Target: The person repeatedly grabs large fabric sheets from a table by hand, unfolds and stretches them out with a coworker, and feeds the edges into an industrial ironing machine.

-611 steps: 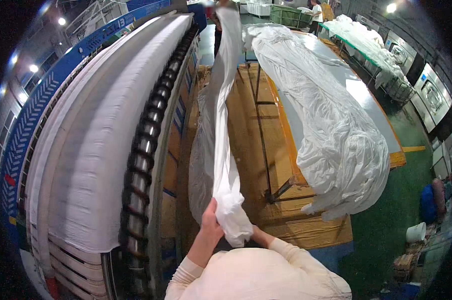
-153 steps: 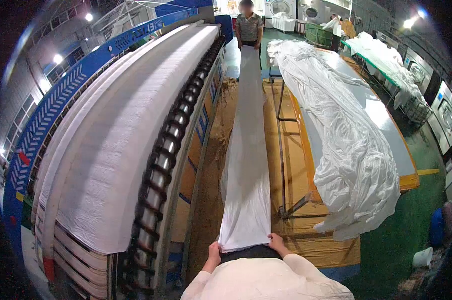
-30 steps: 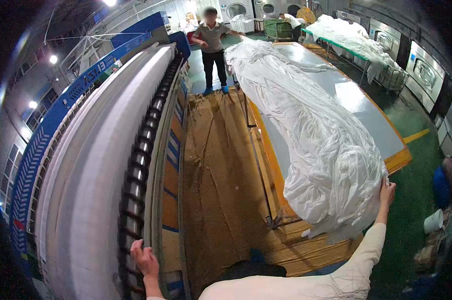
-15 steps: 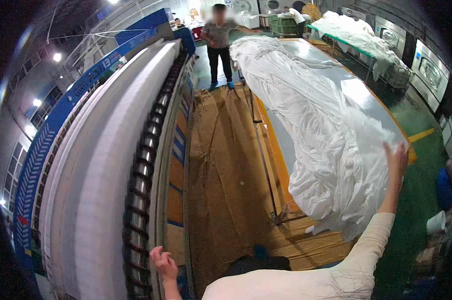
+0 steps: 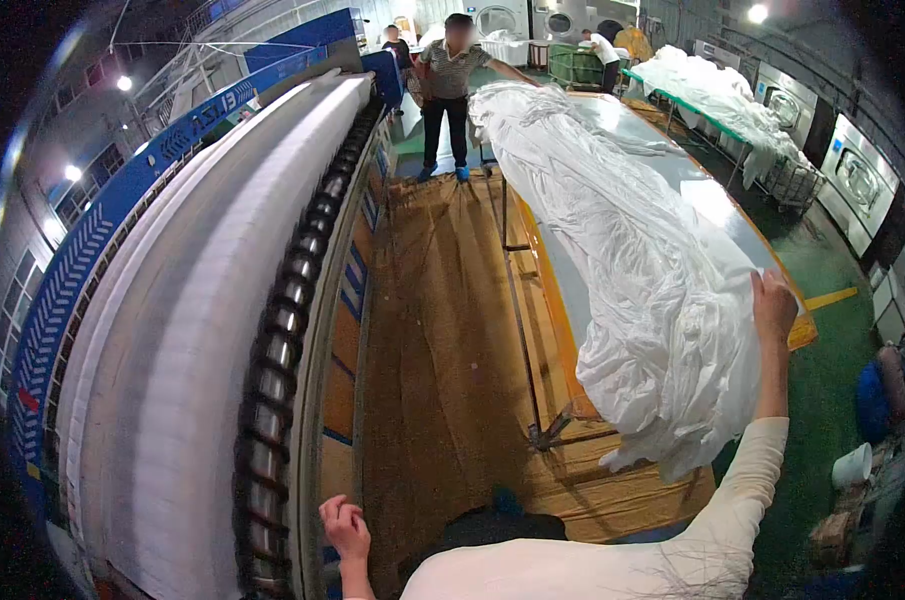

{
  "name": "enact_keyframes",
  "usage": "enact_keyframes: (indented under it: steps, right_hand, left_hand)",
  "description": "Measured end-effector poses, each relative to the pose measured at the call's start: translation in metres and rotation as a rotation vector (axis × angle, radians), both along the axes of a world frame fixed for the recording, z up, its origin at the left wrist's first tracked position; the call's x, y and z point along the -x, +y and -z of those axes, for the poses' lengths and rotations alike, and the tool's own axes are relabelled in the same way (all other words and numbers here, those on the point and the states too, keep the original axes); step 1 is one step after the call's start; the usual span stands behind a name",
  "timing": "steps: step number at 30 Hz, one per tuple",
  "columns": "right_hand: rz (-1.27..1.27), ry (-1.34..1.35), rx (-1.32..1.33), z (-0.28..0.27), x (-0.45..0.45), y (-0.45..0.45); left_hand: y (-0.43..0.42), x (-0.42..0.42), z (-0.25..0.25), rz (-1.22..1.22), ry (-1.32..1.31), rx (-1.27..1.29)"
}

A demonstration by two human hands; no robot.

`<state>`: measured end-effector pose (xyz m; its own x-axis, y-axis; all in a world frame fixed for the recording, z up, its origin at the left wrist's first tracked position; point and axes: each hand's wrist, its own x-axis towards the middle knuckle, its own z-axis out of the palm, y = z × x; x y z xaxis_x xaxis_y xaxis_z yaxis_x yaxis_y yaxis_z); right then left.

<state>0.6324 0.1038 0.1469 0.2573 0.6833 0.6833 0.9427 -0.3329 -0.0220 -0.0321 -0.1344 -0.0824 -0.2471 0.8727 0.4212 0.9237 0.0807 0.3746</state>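
So the white cloth heap (image 5: 642, 270) is piled on the bench (image 5: 710, 203), hanging over its near end; long axis runs the length of the bench, near end by the wearer, far end pointing away and drifting a bit left; the right hand (image 5: 773, 305) is way nearer, right at the near part's outer edge, so the heap lies left of those fingers, which look pinched on the cloth's edge; left hand (image 5: 345, 527) is well apart, fingers loosely curled around nothing, just beside the big machine (image 5: 212, 290); a co-worker (image 5: 452, 75) reaches an arm to the far end, can't tell if touching.
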Motion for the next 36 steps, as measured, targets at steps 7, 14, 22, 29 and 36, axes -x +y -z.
enact_keyframes:
  steps: [7, 14, 22, 29, 36]
  right_hand:
    - [-0.603, -0.142, -0.407, -0.071, 0.163, -0.024]
    - [-0.821, 0.743, -0.423, -0.01, 0.282, 0.018]
    - [-1.023, 1.117, -0.069, 0.067, 0.393, 0.044]
    - [-0.997, 1.261, -0.147, 0.152, 0.428, 0.124]
    - [-0.862, 1.955, 0.238, 0.183, 0.449, 0.108]
  left_hand:
    - [0.067, -0.038, -0.016, 0.267, -0.229, -0.121]
    - [0.172, -0.168, -0.034, 0.933, -0.932, 0.155]
    - [0.336, -0.21, -0.023, 1.033, -2.35, 0.393]
    - [0.358, -0.105, -0.056, 0.494, -1.352, 0.034]
    - [0.367, -0.069, -0.064, 0.097, -1.231, 0.076]
